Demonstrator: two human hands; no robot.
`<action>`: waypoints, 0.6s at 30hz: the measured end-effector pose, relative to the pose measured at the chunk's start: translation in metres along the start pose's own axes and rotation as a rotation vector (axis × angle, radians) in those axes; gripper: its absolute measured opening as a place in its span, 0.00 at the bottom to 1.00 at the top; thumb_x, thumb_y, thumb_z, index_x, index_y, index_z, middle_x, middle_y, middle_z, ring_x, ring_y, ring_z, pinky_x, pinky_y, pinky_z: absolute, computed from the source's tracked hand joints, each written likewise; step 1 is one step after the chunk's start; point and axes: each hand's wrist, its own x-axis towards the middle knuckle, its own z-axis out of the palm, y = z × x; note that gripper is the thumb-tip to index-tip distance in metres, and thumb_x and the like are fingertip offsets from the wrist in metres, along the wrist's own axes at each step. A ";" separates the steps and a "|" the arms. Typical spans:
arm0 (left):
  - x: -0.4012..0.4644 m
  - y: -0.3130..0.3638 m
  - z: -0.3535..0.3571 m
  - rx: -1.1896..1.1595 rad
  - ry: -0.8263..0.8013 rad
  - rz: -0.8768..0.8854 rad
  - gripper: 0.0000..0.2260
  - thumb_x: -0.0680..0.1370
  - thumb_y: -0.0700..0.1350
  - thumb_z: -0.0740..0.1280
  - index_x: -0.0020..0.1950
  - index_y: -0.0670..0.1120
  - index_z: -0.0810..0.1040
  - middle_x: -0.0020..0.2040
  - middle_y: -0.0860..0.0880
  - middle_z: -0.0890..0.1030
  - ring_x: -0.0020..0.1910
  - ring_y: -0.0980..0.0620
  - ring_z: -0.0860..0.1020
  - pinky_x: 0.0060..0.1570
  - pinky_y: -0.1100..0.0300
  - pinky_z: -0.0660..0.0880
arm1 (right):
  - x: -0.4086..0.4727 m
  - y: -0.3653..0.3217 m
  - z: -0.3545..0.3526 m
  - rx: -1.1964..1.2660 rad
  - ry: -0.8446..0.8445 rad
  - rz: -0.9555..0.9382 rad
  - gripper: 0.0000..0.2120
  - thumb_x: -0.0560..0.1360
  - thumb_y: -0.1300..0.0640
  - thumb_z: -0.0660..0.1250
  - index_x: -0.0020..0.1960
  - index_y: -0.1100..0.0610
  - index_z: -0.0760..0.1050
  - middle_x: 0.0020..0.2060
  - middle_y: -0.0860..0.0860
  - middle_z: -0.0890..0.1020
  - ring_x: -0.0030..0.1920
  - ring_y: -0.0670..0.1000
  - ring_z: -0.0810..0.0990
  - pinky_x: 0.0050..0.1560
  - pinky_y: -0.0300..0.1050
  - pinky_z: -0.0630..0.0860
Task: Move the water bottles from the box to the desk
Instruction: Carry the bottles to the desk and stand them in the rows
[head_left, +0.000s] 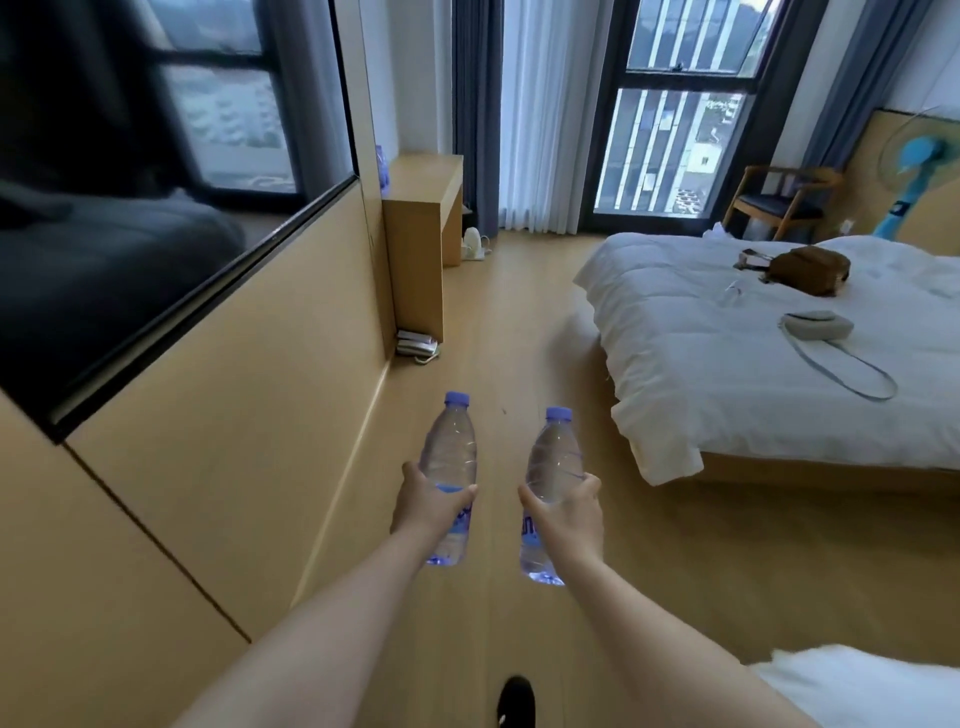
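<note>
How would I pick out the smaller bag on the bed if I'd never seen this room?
Find the white bed on the right side of the room. Two bags lie on its cover: a brown backpack farther back, and nearer the foot the small pale grey bag. It is the flat one, with a long thin strap looping out across the cover.

Two clear bottles with purple caps and blue labels, held upright side by side over the floor; left bottle (449, 467) tilts slightly right; right bottle (551, 478) tilts slightly left; both capped.
</note>
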 end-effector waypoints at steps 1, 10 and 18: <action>0.024 0.007 0.005 0.000 0.009 -0.007 0.27 0.68 0.52 0.76 0.55 0.49 0.62 0.48 0.50 0.76 0.41 0.50 0.76 0.37 0.58 0.71 | 0.025 -0.006 0.007 -0.002 0.000 -0.003 0.35 0.69 0.43 0.75 0.65 0.59 0.61 0.56 0.56 0.76 0.51 0.55 0.80 0.51 0.54 0.80; 0.224 0.093 0.041 -0.002 0.100 -0.061 0.28 0.67 0.52 0.77 0.55 0.48 0.62 0.48 0.50 0.76 0.44 0.47 0.77 0.44 0.55 0.74 | 0.245 -0.086 0.060 -0.020 -0.041 -0.071 0.36 0.69 0.44 0.75 0.66 0.60 0.61 0.57 0.58 0.75 0.53 0.57 0.79 0.54 0.55 0.79; 0.393 0.162 0.061 -0.009 0.114 -0.084 0.28 0.69 0.52 0.76 0.58 0.47 0.62 0.48 0.50 0.74 0.44 0.48 0.75 0.44 0.56 0.71 | 0.411 -0.147 0.112 -0.051 -0.046 -0.078 0.32 0.69 0.45 0.75 0.62 0.58 0.62 0.42 0.49 0.73 0.41 0.52 0.79 0.45 0.52 0.81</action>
